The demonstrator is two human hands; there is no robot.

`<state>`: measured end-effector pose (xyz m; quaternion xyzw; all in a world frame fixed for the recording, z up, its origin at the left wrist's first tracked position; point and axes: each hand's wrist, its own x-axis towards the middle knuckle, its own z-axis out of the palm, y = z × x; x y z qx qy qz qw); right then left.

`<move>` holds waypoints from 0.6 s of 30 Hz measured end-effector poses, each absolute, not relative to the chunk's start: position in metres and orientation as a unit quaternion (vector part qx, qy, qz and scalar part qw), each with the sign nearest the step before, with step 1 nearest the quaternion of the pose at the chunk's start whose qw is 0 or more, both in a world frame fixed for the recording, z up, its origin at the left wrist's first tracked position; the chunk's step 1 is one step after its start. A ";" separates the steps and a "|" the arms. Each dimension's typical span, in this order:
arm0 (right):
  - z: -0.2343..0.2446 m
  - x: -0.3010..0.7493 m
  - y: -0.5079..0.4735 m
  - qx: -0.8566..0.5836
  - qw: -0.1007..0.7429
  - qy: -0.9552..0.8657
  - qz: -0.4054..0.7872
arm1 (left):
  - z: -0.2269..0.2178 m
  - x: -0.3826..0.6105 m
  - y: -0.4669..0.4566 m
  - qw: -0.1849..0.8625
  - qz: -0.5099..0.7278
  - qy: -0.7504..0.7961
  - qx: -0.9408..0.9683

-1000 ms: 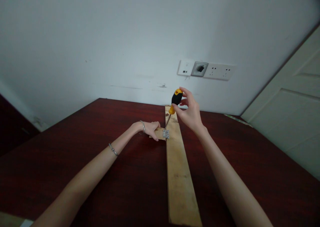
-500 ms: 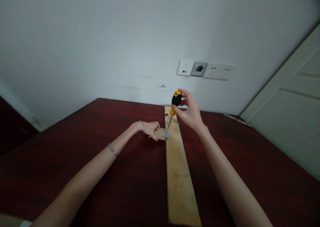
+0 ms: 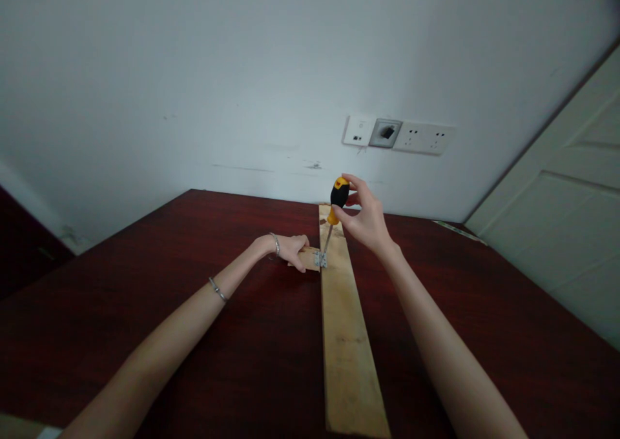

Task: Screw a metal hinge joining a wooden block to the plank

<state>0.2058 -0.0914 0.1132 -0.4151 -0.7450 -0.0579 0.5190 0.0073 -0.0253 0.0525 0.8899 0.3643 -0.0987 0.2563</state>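
My right hand [image 3: 365,216] grips the black and yellow handle of a screwdriver [image 3: 340,193], its thumb low on the handle and a finger near the top. The shaft slants down to a metal hinge [image 3: 320,259]; whether the tip sits in a screw is too small to tell. One leaf of the hinge lies on a long wooden board [image 3: 346,336], the other on a short wood block [image 3: 307,258] against the board's left side. My left hand [image 3: 292,250] is closed over that block, thumb and fingers on opposite edges.
The dark red tabletop [image 3: 232,361] lies under the board and meets a white wall [image 3: 242,71]. Sockets [image 3: 421,137] are set in the wall above the table. At the right stands a pale panelled door [image 3: 571,187], and a thin strip [image 3: 458,231] lies near the back right edge.
The screwdriver's handle has tipped slightly to the left along with my right hand. My left hand, the block and the board stay where they were.
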 end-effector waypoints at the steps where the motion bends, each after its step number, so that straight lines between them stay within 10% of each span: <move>1: 0.113 0.206 -0.091 -0.415 0.518 -0.746 -0.056 | 0.052 0.007 -0.025 0.258 -0.099 0.364 0.889; 18: 0.114 0.204 -0.093 -0.427 0.484 -0.762 -0.054 | 0.052 0.007 -0.025 0.264 -0.110 0.363 0.887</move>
